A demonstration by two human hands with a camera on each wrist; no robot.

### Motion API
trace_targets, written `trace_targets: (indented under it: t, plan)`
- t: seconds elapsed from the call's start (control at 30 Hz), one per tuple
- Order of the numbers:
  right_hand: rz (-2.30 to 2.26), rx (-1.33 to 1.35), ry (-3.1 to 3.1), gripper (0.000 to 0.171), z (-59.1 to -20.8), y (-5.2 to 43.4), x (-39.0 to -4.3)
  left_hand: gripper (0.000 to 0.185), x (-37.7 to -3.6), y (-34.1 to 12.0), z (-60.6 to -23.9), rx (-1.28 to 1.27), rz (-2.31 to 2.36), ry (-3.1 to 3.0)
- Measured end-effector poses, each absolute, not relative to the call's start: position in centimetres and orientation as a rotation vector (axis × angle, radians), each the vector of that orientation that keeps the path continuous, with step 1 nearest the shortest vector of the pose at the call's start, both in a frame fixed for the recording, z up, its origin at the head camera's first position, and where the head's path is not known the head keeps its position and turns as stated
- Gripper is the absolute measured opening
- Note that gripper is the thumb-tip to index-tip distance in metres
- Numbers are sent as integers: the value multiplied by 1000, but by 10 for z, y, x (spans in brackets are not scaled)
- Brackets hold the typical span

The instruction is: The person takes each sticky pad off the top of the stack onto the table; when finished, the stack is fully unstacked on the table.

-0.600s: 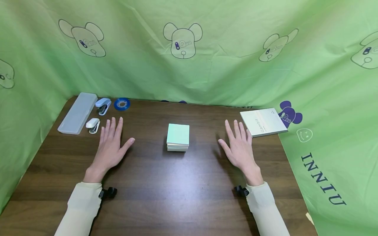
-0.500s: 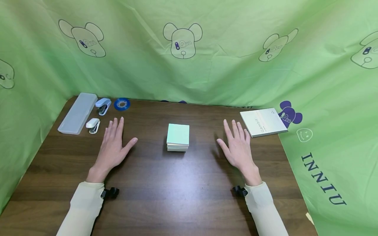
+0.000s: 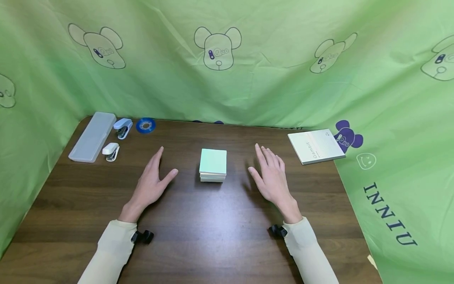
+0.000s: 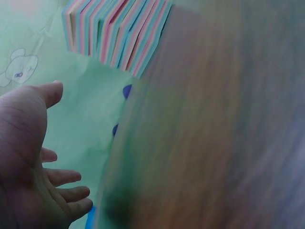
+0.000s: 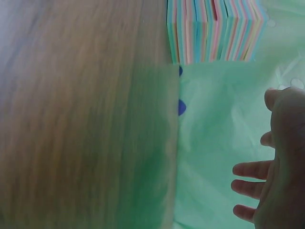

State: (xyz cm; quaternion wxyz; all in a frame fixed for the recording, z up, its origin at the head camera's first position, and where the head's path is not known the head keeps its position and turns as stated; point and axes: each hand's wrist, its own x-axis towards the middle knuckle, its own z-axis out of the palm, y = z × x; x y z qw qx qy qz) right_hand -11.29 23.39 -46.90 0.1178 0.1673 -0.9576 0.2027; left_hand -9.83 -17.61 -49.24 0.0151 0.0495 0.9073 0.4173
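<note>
Green cloth point(image 3: 269, 79) printed with bear heads hangs behind and to both sides of a dark wood table point(image 3: 198, 232). From my remote seat the head view is sharp; both wrist views are smeared.

A stack of sticky notes point(image 3: 213, 165) sits mid-table, mint sheet on top. In the wrist views its edge point(image 4: 119, 36) point(image 5: 214, 31) shows pink, blue, green and yellow layers.

My left hand point(image 3: 153, 181) is on the left of the stack, near it but not touching, turned partly on edge, fingers straight and close together, thumb spread toward the stack. It holds nothing. In the left wrist view the palm point(image 4: 28, 157) is open, fingers loosely extended.

My right hand point(image 3: 270, 176) is on the other side of the stack, also near and apart from it, fingers straight, thumb out, holding nothing. The right wrist view shows the hand point(image 5: 279, 167) with fingers extended. The two hands are well apart, with the stack between them. I cannot tell whether either palm rests on the wood.

Far left corner: a clear pencil case point(image 3: 93, 136), a blue stapler point(image 3: 122, 127), a white stapler point(image 3: 111, 151), and a blue tape roll point(image 3: 146, 125). Far right: a pale notebook point(image 3: 315, 146) lying flat near the table's edge.
</note>
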Motion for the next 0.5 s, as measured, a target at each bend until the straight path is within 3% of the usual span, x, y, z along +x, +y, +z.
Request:
trace_targets:
  t: [0.2, 0.5]
  plan:
    - [705, 538, -2756, 74, -469, 223, -111, 85, -95, -161, -499, 272, 1492, 2800]
    - [876, 576, -2714, 72, -465, 205, -108, 86, -96, -141, -504, 381, 1668, 2724]
